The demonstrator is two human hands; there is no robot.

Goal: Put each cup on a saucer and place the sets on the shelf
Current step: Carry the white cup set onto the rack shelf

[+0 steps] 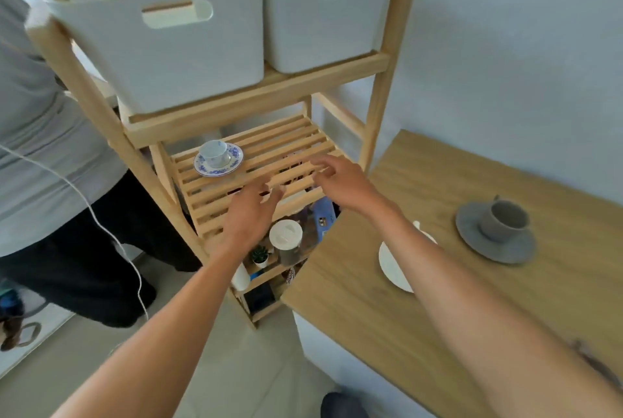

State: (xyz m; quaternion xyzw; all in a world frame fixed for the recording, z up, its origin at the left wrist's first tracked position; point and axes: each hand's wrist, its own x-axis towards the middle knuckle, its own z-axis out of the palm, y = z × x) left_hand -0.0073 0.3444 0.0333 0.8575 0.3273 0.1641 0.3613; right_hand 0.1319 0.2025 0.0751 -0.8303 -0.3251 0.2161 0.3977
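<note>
A white cup with blue print [213,151] stands on its matching saucer [232,166] at the back left of the slatted middle shelf [290,151]. My left hand [251,212] and my right hand [340,178] hover over the shelf's front part, both empty with fingers apart. On the wooden table [354,313] to the right, a grey cup [504,220] sits on a grey saucer [472,235]. A white saucer [391,264] lies nearer the table's left edge, mostly hidden by my right forearm; something white shows above it behind the arm.
Two white bins [161,47] [323,20] fill the top shelf of the wooden rack. The lower shelves hold a white-lidded jar [286,235], a small plant [260,254] and boxes. A person in a grey top [40,148] stands left of the rack, with a white cable [101,229] hanging.
</note>
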